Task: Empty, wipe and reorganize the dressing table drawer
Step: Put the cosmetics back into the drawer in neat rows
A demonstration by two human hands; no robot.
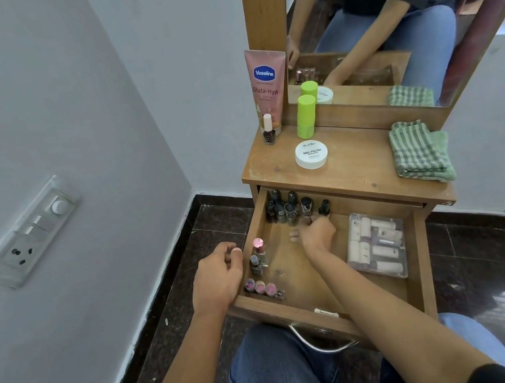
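We are at the emptying stage. The drawer (295, 271) is pulled out and mostly full, while a pink tube (268, 87), a green bottle (306, 116) and a white jar (311, 154) already stand on the table (357, 162).

Our right hand (315, 232) reaches to the back of the drawer among the dark bottles (284, 209), fingers curled at one of them. We cannot tell whether it grips one yet. Our left hand (218, 275) rests at the drawer's left wall, loosely curled and holding nothing.

The bottles stand close together and could topple, so we should lift them upright, one or two at a time. They are best set well apart from the folded cloth (419, 151), which we need free for wiping. The clear box (376, 243) can come out whole.
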